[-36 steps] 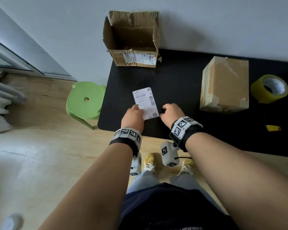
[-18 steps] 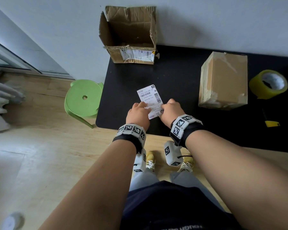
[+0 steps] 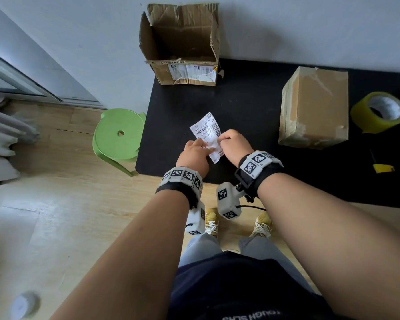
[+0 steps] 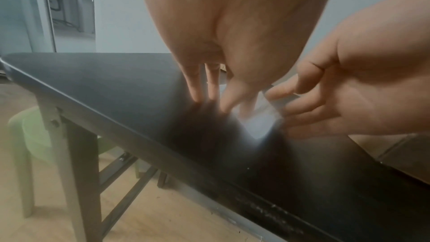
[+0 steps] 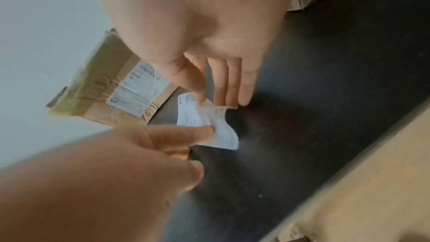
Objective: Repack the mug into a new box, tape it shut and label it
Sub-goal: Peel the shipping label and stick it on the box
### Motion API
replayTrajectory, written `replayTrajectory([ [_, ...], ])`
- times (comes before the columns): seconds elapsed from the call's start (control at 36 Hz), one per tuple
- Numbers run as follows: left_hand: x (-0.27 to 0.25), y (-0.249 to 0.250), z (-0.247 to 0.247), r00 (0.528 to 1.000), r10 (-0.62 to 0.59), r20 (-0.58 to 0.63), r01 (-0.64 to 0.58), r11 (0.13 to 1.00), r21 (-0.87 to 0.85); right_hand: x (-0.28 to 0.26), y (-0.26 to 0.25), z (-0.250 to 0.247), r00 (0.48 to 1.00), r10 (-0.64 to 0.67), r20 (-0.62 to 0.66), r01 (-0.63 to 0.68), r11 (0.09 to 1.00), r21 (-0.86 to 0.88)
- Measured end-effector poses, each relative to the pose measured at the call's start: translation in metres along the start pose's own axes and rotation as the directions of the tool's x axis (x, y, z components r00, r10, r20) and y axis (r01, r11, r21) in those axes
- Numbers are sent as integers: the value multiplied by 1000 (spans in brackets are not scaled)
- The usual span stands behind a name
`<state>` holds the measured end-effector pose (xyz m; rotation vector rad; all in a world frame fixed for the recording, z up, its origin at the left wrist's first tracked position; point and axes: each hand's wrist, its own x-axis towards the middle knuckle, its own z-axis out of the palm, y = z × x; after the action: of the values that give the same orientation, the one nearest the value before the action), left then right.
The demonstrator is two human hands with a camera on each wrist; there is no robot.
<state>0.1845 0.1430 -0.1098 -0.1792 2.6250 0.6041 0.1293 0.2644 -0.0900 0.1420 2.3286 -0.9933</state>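
Both hands, left hand (image 3: 192, 155) and right hand (image 3: 234, 145), pinch the shipping label (image 3: 208, 135) left of the taped box (image 3: 314, 107), apparently peeling its backing before sticking.

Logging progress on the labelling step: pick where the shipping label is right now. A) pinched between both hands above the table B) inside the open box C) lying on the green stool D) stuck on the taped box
A: the shipping label is pinched between the left hand and the right hand, clear of the taped box.
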Motion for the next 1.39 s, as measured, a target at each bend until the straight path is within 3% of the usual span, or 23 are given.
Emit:
replayTrajectory([
  [0.14, 1, -1, 0, 999, 7, 33, -7, 1000, 5, 3, -5, -5, 997, 62, 38, -63, 997, 39],
  [0.28, 2, -3, 1, 999, 7, 36, -6, 1000, -11, 4, -11, -9, 992, -7, 126, 19, 995, -101],
  [0.47, 3, -3, 1, 1000, 4, 16, -3, 999, -48, 10, -7, -11, 999, -38, 17, 41, 967, -250],
  [0.58, 7, 1, -2, 996, -66, -61, 55, 986, -160, 8, -3, -17, 999, -32, -2, 31, 977, -209],
  [0.72, 14, 13, -12, 961, -238, -141, 168, 906, -388, 7, 0, -34, 997, -6, -72, 7, 1000, 23],
  [0.83, 28, 30, -22, 916, -402, -19, 291, 694, -659, 0, -2, -60, 992, -24, -127, 54, 969, 241],
  [0.92, 32, 51, -31, 929, -366, 49, 254, 538, -804, -4, 0, -76, 991, -53, -126, 91, 943, 320],
  [0.97, 33, 65, -36, 946, -320, 53, 214, 491, -845, -7, 1, -86, 988, -62, -145, 110, 927, 358],
  [1.11, 39, 92, -53, 949, -284, -134, 62, 587, -807, -16, 3, -119, 984, -97, -147, 142, 930, 338],
  [1.28, 49, 125, -72, 952, -205, -227, -73, 568, -820, -22, 7, -159, 986, -96, -139, 137, 938, 319],
  [1.39, 54, 150, -88, 943, -142, -301, -151, 623, -767, -27, 7, -182, 982, -85, -166, 140, 925, 353],
])
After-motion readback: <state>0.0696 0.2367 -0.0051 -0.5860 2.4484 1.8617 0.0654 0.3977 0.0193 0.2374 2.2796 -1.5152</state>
